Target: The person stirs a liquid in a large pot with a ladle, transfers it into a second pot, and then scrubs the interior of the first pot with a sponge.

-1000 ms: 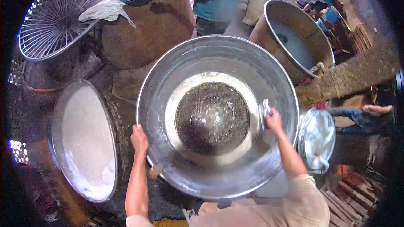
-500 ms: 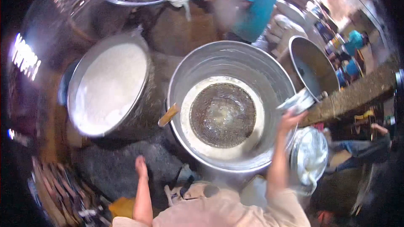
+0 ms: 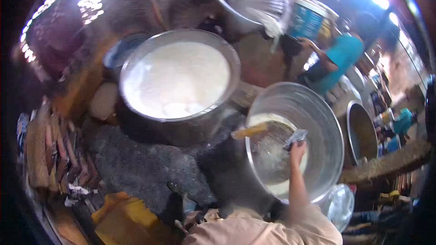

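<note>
Presently the right hand [image 3: 297, 147] is raised over the wide metal basin [image 3: 318, 122] at the right of the scene, fingers closed around a small silvery scraper-like piece [image 3: 296, 136]; what that piece is cannot be told through the blur. The left hand is out of view. Inside the basin lies a round mesh sieve [image 3: 272, 152] ringed with white residue, and a wooden handle [image 3: 249, 131] juts over the near-left rim. Judged by its look, the basin is stiff sheet metal, bulky, probably slick when wet, best held at opposite rims. A pot of white liquid [image 3: 177, 79] stands left and farther off.
</note>
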`<act>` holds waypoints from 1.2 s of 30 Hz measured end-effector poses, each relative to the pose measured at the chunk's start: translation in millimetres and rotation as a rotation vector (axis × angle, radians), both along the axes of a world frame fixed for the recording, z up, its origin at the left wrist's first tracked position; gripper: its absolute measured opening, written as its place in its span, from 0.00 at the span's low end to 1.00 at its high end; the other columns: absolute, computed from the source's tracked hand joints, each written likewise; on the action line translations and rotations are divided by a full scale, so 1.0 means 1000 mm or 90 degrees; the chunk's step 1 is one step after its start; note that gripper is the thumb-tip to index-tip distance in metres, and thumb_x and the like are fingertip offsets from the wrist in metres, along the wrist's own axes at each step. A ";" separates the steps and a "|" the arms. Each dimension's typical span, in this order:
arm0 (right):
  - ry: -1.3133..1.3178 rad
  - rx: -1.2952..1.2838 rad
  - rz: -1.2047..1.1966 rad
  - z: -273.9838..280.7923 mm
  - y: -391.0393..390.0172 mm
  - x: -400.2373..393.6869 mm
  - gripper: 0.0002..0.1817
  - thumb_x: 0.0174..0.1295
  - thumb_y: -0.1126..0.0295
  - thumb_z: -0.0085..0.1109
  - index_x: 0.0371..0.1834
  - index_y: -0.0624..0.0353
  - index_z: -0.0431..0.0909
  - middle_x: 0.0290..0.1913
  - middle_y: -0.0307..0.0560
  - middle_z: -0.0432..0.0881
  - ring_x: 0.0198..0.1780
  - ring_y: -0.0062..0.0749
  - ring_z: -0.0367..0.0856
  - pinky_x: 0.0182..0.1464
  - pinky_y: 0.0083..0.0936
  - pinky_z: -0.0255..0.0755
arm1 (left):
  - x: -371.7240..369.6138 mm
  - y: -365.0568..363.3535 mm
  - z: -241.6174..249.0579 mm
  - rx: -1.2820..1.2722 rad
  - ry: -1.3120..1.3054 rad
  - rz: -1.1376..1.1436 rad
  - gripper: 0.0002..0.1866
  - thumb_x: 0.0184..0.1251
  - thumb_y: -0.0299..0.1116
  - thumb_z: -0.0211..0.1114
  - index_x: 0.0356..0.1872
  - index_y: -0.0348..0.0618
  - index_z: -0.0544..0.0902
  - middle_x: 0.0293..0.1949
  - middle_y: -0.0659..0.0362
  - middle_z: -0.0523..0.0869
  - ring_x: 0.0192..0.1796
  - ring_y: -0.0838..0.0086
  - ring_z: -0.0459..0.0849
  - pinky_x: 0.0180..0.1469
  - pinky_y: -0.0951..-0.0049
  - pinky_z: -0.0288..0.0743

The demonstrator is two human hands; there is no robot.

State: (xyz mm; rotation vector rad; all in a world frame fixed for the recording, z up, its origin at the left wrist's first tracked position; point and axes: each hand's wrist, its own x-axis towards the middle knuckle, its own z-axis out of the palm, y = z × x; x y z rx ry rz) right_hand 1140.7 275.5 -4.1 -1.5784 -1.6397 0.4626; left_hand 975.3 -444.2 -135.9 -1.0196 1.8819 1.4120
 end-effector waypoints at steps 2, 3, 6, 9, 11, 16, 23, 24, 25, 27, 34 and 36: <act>0.199 -0.023 0.107 0.072 -0.020 -0.082 0.24 0.59 0.66 0.57 0.56 0.68 0.69 0.53 0.61 0.76 0.54 0.45 0.74 0.57 0.34 0.65 | -0.022 -0.003 -0.002 0.022 0.059 0.034 0.18 0.65 0.51 0.55 0.42 0.47 0.78 0.38 0.61 0.80 0.42 0.70 0.79 0.42 0.68 0.71; 0.259 0.041 0.129 0.111 -0.046 -0.132 0.21 0.60 0.69 0.56 0.55 0.69 0.69 0.50 0.54 0.77 0.50 0.41 0.75 0.55 0.33 0.67 | -0.036 -0.013 -0.004 0.025 0.092 0.059 0.18 0.65 0.51 0.55 0.43 0.47 0.78 0.38 0.61 0.80 0.42 0.70 0.79 0.42 0.68 0.71; 0.492 -0.088 0.249 0.149 -0.079 -0.242 0.22 0.58 0.74 0.60 0.56 0.66 0.71 0.45 0.42 0.78 0.40 0.24 0.75 0.42 0.23 0.71 | -0.093 -0.036 -0.008 0.028 0.193 0.105 0.20 0.65 0.52 0.54 0.45 0.47 0.79 0.40 0.60 0.81 0.44 0.70 0.79 0.44 0.68 0.71; 0.502 -0.120 0.349 0.165 -0.111 -0.344 0.17 0.57 0.69 0.60 0.51 0.57 0.75 0.37 0.35 0.79 0.33 0.19 0.76 0.27 0.18 0.68 | -0.171 -0.063 0.010 0.021 0.264 0.135 0.22 0.66 0.53 0.54 0.48 0.47 0.79 0.42 0.60 0.81 0.46 0.69 0.80 0.45 0.68 0.72; 0.463 -0.158 0.421 0.185 -0.142 -0.411 0.17 0.57 0.67 0.60 0.50 0.55 0.75 0.36 0.34 0.79 0.32 0.19 0.76 0.25 0.17 0.66 | -0.236 -0.079 0.018 0.026 0.221 0.149 0.23 0.65 0.52 0.56 0.52 0.46 0.78 0.45 0.59 0.81 0.49 0.67 0.79 0.48 0.67 0.71; 0.415 -0.201 0.563 0.222 -0.225 -0.547 0.25 0.54 0.64 0.63 0.55 0.55 0.68 0.37 0.39 0.80 0.33 0.22 0.78 0.25 0.20 0.67 | -0.342 -0.075 0.064 0.061 0.291 0.111 0.14 0.62 0.42 0.63 0.44 0.45 0.80 0.39 0.62 0.83 0.38 0.74 0.82 0.38 0.72 0.73; 0.428 -0.225 0.676 0.228 -0.286 -0.756 0.27 0.54 0.68 0.65 0.55 0.59 0.63 0.33 0.49 0.81 0.27 0.27 0.79 0.20 0.21 0.69 | -0.476 -0.057 0.119 0.131 0.359 0.040 0.13 0.63 0.41 0.62 0.44 0.46 0.80 0.41 0.63 0.84 0.38 0.75 0.82 0.41 0.71 0.72; 0.440 -0.226 0.689 0.231 -0.296 -0.787 0.27 0.54 0.68 0.65 0.54 0.59 0.64 0.33 0.48 0.80 0.26 0.27 0.79 0.21 0.21 0.69 | -0.494 -0.063 0.118 0.117 0.356 0.031 0.13 0.64 0.41 0.62 0.44 0.46 0.80 0.41 0.62 0.84 0.38 0.76 0.83 0.38 0.75 0.72; 0.453 -0.228 0.702 0.233 -0.301 -0.818 0.26 0.53 0.68 0.65 0.54 0.59 0.64 0.32 0.47 0.80 0.26 0.27 0.79 0.21 0.22 0.69 | -0.512 -0.071 0.115 0.101 0.352 0.022 0.13 0.64 0.41 0.62 0.45 0.46 0.79 0.41 0.62 0.84 0.38 0.77 0.83 0.34 0.79 0.72; 0.477 -0.251 0.744 0.233 -0.306 -0.885 0.26 0.53 0.68 0.65 0.54 0.59 0.66 0.34 0.47 0.80 0.27 0.26 0.79 0.21 0.21 0.69 | -0.542 -0.094 0.083 0.100 0.350 0.082 0.11 0.65 0.39 0.62 0.44 0.46 0.80 0.38 0.63 0.83 0.34 0.79 0.82 0.28 0.83 0.70; 0.485 -0.236 0.830 0.251 -0.314 -1.103 0.24 0.55 0.72 0.63 0.56 0.62 0.69 0.37 0.47 0.82 0.29 0.25 0.81 0.17 0.20 0.70 | -0.547 -0.170 -0.038 0.060 0.070 0.341 0.17 0.66 0.48 0.58 0.46 0.48 0.81 0.38 0.63 0.83 0.31 0.71 0.81 0.39 0.64 0.76; 0.439 -0.289 0.803 0.265 -0.321 -1.145 0.25 0.56 0.72 0.63 0.58 0.62 0.69 0.38 0.46 0.82 0.30 0.24 0.81 0.16 0.20 0.69 | -0.563 -0.158 -0.022 0.051 0.027 0.359 0.17 0.65 0.48 0.58 0.46 0.48 0.81 0.38 0.62 0.83 0.31 0.70 0.80 0.38 0.64 0.75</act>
